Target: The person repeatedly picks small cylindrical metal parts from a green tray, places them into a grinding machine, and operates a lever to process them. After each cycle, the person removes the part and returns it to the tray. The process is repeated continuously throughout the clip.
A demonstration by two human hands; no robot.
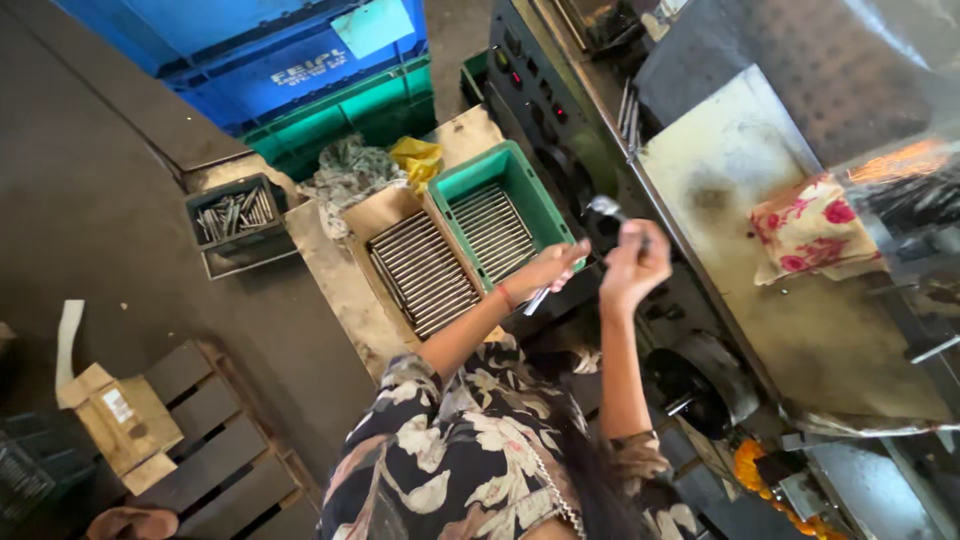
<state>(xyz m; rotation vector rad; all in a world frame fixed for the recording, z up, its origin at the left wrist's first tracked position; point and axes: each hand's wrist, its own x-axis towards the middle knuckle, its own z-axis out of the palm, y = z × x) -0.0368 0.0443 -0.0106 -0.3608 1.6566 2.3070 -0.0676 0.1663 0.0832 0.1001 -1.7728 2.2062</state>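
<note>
My left hand (552, 268) is raised over the edge of a green tray (532, 190) and pinches a short metal rod (535, 299) that points down. Just to its right, my right hand (636, 262) is closed around a shiny metal piece (603, 209) that sticks up out of the fist. The two hands are a small gap apart in front of a dark machine panel (545, 100). The green tray holds several thin metal rods laid side by side. A brown tray (380, 212) beside it holds more of the same rods. My floral sleeves fill the lower middle.
A dark bin of metal pieces (235, 212) stands at the left, with blue (290, 60) and green crates (350, 110) behind it. A floral cloth (810, 232) lies on the steel table (790, 330) at right. A wooden pallet (205, 440) with a cardboard box (120, 420) is at bottom left.
</note>
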